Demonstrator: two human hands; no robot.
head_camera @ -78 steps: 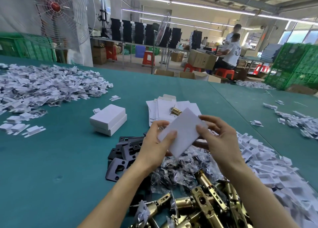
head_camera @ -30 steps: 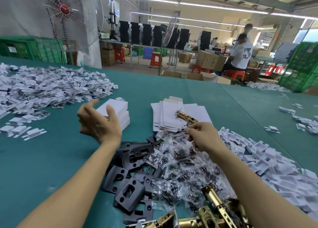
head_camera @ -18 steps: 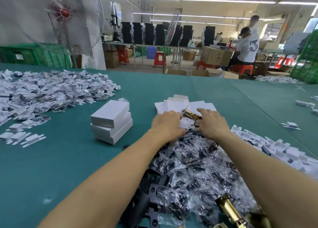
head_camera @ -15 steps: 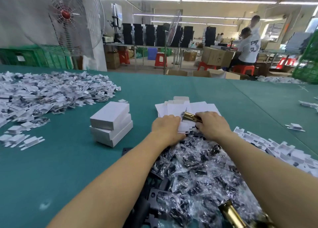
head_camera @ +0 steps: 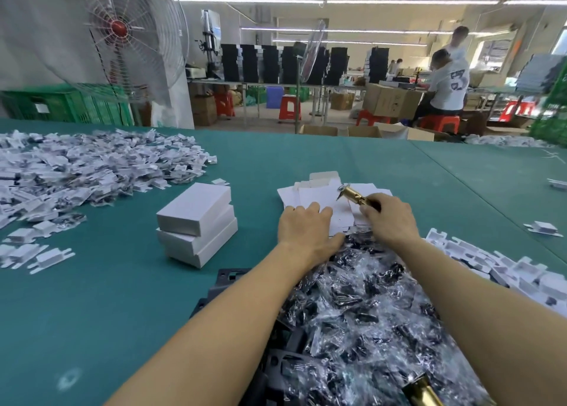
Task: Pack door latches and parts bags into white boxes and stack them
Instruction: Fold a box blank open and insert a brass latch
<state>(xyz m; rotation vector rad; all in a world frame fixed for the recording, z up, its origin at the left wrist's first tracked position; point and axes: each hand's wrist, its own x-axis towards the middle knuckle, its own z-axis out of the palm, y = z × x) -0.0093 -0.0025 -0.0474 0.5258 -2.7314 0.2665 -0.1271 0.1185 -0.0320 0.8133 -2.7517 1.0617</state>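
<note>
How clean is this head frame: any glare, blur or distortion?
Head view: even overhead lighting; wide-angle distortion warps the fan and table; glare on the parts bags hides their contents; the brass latch in the right hand looks slightly soft.

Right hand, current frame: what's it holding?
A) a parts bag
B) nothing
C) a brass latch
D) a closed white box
C: the right hand has its fingers curled round one end of the brass latch, whose other end sticks out above the flat white box blanks.
</note>
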